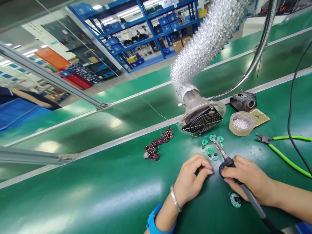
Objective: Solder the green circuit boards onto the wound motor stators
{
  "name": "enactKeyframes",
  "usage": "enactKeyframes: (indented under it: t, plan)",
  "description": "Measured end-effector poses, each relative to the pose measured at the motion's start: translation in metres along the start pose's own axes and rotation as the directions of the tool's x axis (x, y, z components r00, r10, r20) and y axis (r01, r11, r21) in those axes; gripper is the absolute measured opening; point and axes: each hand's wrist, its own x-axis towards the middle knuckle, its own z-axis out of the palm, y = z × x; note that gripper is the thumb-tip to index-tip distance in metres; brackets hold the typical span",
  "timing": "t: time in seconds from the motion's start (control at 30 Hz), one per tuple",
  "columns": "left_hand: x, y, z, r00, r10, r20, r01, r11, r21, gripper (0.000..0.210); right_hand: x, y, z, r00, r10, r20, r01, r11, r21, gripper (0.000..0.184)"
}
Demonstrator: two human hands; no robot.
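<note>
My right hand is wrapped round a soldering iron, whose tip points up and left over several small green circuit boards. A dark ring-shaped part is also against the fingers of that hand. Just to the left, my left hand has thumb and forefinger pinched together; anything between them is too small to make out. Below my right hand lies a round green board with a black part on it. Several small motor coils with red and copper windings lie in a row to the left.
A fume extractor on a silver duct hangs behind the boards. To the right are a tub of metal shavings, a black stand and green-handled cutters. A black cable crosses the right side. A metal rail borders the green table.
</note>
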Motion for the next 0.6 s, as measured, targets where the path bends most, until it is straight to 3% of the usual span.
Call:
enactKeyframes:
  t: [0.17, 0.3, 0.4, 0.5, 0.6]
  plan:
    - [-0.004, 0.0, -0.008, 0.998, -0.055, 0.037, 0.051, 0.992, 0.118, 0.007, 0.003, -0.005, 0.001, 0.996, 0.045, -0.074, -0.037, 0.994, 0.101, 0.023]
    - [-0.006, 0.003, 0.012, 0.994, 0.077, 0.072, -0.084, 0.992, 0.093, 0.021, 0.009, -0.013, -0.002, 0.992, 0.092, -0.089, -0.068, 0.969, 0.236, 0.021]
    - [-0.007, 0.003, 0.029, 0.987, 0.146, 0.063, -0.152, 0.984, 0.098, 0.014, 0.01, -0.014, -0.006, 0.988, 0.084, -0.126, -0.04, 0.948, 0.317, 0.025]
    - [-0.005, 0.0, 0.034, 0.988, 0.144, 0.062, -0.148, 0.986, 0.072, 0.015, 0.007, -0.011, -0.01, 0.98, 0.117, -0.164, -0.065, 0.954, 0.291, 0.028]
    - [-0.003, -0.002, 0.028, 0.988, 0.15, 0.039, -0.151, 0.988, 0.014, 0.014, 0.005, -0.007, -0.011, 0.985, 0.133, -0.111, -0.11, 0.975, 0.192, 0.03]
